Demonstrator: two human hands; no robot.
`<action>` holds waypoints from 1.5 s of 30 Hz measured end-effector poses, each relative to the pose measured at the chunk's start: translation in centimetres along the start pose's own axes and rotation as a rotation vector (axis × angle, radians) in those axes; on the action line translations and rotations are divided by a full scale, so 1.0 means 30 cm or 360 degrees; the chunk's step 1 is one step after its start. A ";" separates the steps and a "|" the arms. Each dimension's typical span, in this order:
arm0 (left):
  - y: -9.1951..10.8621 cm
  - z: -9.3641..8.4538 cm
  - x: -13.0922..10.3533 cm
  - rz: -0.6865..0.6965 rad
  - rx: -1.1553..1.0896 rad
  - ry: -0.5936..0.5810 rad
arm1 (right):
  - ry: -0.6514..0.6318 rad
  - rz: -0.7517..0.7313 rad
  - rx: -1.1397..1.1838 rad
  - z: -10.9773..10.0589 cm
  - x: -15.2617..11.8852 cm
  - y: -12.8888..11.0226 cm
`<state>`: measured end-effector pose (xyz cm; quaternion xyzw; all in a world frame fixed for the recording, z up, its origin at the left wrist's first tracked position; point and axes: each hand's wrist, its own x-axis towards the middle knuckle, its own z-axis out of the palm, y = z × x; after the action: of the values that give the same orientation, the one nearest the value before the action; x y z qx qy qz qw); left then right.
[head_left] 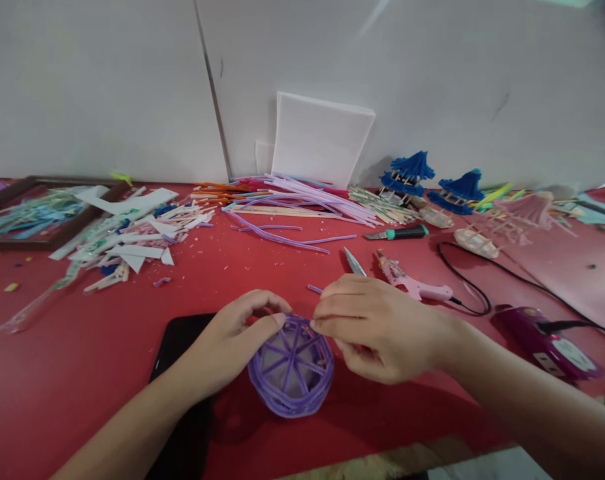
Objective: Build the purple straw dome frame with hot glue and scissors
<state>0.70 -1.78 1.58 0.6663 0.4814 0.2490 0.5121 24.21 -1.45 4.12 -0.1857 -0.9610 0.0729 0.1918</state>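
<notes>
I hold a small purple straw basket just below the middle of the frame, over the red table. My left hand curls round its left rim, thumb laid along the top edge and fingers arched over the back, so it is partly closed on the basket. My right hand comes in from the right with fingertips pinched tight at the upper right rim; I cannot tell whether they grip a straw end or only the rim itself.

The basket looks very light and springy, made of thin straws bent into rings with spokes crossing inside. I judge it would crush or spring apart under a hard squeeze, and the smooth plastic may slip, so the rim, where the rings are stacked, is the best place to hold it, lightly.

A dark flat pad lies under my left wrist. Above, loose straws spread across the centre, paper scraps at upper left, a glue gun and a purple power strip at right.
</notes>
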 end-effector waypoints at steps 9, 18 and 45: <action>-0.002 -0.001 0.007 0.0004 0.0002 -0.0143 | 0.0293 0.0432 0.0237 0.071 -0.001 -0.043; 0.003 0.015 0.001 -0.0217 -0.0159 -0.0118 | 0.0271 0.1084 0.0689 0.078 0.037 -0.069; -0.024 0.029 0.032 -0.0048 -0.0192 -0.0004 | -0.0112 0.0436 0.0537 0.033 0.104 0.065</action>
<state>1.55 -1.28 0.47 0.6271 0.4750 0.2690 0.5557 21.76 1.47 3.88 -0.2770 -0.9071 0.2644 0.1748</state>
